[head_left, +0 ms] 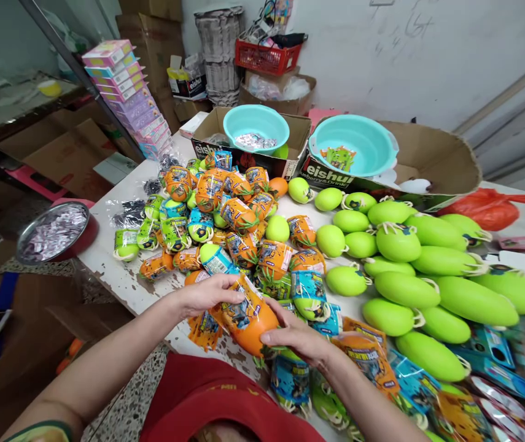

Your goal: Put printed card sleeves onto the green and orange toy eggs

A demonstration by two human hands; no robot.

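Between my two hands is an orange egg-shaped toy point(255, 328) with a printed orange wrapper point(242, 301) around its upper part. My left hand point(211, 296) pinches the wrapper's upper left side, thumb on top. My right hand point(295, 334) grips the toy's lower right end, where green strands stick out. Just beyond them lies a heap of wrapped egg toys, among them an orange one point(239, 215) and a blue-wrapped green one point(309, 293). Bare lime-green egg toys point(407, 288) with pale cords are piled to the right. Flat orange wrappers point(368, 359) lie by my right forearm.
Two turquoise basins point(352, 144) sit in open cardboard boxes point(432, 147) at the back; one holds silvery packets, the other printed wrappers. A metal bowl of small packets point(54, 233) stands left of the table. Stacked pink and purple boxes point(128, 98) rise behind. A red plastic bag point(487, 209) lies right.
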